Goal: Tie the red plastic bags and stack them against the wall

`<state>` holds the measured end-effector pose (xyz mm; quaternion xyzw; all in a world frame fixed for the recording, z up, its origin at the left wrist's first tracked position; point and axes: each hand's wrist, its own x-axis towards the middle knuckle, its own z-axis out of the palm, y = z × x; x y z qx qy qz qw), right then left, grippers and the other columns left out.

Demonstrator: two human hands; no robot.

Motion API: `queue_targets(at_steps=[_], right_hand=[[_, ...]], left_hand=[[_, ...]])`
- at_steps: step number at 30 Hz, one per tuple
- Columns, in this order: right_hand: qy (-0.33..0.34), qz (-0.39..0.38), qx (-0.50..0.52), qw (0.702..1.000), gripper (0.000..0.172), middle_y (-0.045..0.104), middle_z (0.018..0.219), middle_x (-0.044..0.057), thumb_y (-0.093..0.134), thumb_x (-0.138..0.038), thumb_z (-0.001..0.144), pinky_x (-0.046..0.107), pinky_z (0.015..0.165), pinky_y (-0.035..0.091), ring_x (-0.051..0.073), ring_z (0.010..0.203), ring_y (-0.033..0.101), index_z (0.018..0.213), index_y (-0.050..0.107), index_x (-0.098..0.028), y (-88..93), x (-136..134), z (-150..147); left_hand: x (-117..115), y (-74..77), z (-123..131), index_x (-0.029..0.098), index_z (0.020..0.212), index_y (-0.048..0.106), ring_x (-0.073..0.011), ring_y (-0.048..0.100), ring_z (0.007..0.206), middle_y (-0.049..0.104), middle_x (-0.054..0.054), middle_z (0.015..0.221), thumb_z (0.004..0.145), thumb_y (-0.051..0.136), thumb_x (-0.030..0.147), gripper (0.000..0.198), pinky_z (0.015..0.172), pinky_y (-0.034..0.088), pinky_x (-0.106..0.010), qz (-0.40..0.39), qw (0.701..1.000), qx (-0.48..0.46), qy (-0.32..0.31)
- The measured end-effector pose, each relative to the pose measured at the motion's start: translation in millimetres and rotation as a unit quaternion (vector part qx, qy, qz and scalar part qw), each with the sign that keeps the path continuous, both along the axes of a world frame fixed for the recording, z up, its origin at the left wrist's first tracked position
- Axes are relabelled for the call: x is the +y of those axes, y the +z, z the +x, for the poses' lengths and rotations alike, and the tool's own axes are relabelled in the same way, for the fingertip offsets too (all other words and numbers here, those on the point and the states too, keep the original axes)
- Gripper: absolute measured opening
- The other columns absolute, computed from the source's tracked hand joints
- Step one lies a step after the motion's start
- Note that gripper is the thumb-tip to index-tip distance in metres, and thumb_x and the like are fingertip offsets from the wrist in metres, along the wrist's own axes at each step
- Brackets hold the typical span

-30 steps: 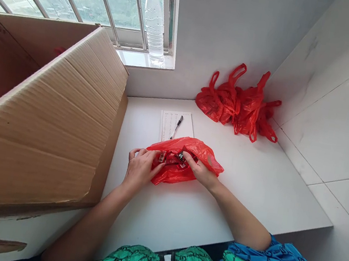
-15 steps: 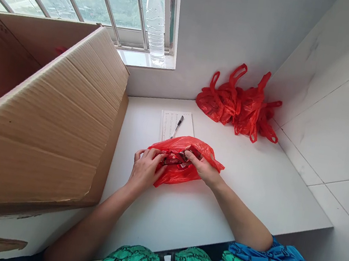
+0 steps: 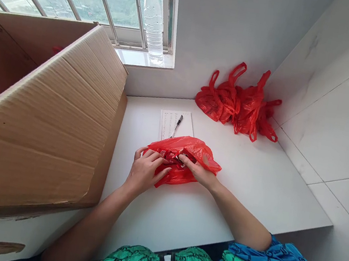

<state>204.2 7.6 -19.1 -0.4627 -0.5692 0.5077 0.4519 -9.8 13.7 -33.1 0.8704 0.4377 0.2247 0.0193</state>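
A crumpled red plastic bag (image 3: 187, 174) lies on the white counter (image 3: 161, 216) in front of me, with small red packets (image 3: 173, 157) showing in its mouth. My left hand (image 3: 145, 171) grips the bag's near-left side, its fingers curled over the packets. My right hand (image 3: 196, 171) reaches in from the right, fingertips pinched on a packet at the opening. The packets' printing is too small to read.
A large cardboard box (image 3: 41, 114) stands at the counter's left. Behind the bag lie a printed sheet (image 3: 170, 124) and a black pen (image 3: 177, 125). Several red bags (image 3: 238, 105) sit bunched in the far corner. A water bottle (image 3: 152, 21) stands on the windowsill.
My hands have drawn closer together over the bag's mouth. My left hand has shifted right, and the packets are now more covered by the bag and my fingers.
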Motion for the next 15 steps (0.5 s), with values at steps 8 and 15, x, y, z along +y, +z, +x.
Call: queue_targets(at_steps=[8,15], right_hand=[[-0.039,0.008,-0.088,0.995,0.028,0.071,0.107,0.004,0.056,-0.047,0.092,0.043,0.1,0.05,0.026,0.106,0.065,0.104,0.069,-0.026,-16.1,5.4,5.6],[0.049,-0.018,0.004,0.999,0.036,0.067,0.118,0.004,0.06,-0.048,0.091,0.04,0.099,0.052,0.022,0.111,0.063,0.121,0.06,-0.028,-16.7,8.7,7.3]], left_hand=[[2.7,-7.7,-3.0,0.021,0.084,0.066,-0.0233,0.062,0.094,0.071,-0.002,0.092,0.089,0.063,0.027,0.008,0.1,0.031,-0.047,-0.006,0.999,0.016,0.039],[-6.2,7.4,5.4,0.023,0.117,0.059,-0.0218,0.062,0.098,0.072,-0.003,0.101,0.093,0.059,0.032,0.026,0.102,0.032,-0.043,-0.006,0.998,-0.07,0.008]])
